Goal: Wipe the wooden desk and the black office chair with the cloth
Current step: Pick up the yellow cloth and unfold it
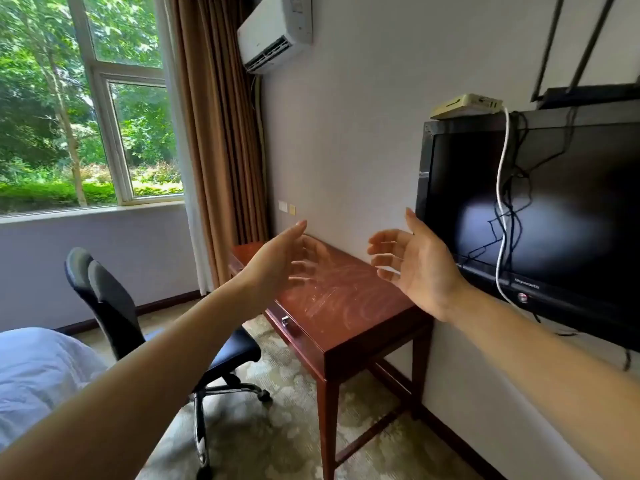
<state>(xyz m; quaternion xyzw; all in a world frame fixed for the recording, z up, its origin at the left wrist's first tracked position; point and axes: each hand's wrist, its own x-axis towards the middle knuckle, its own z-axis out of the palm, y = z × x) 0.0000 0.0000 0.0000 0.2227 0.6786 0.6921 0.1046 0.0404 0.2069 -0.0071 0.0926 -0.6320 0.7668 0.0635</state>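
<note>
Palms facing each other mid-frame: left hand and right hand held out in front.
Both have loosely spread, slightly curled fingers and grip nothing, hovering above the wooden desk at centre; the black office chair stands lower left, just beside the desk.

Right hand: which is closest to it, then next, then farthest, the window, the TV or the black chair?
1. The TV, just beside the right hand, on the wall.
2. The black office chair, lower left, on the desk's other side.
3. The window, far back on the left.
</note>
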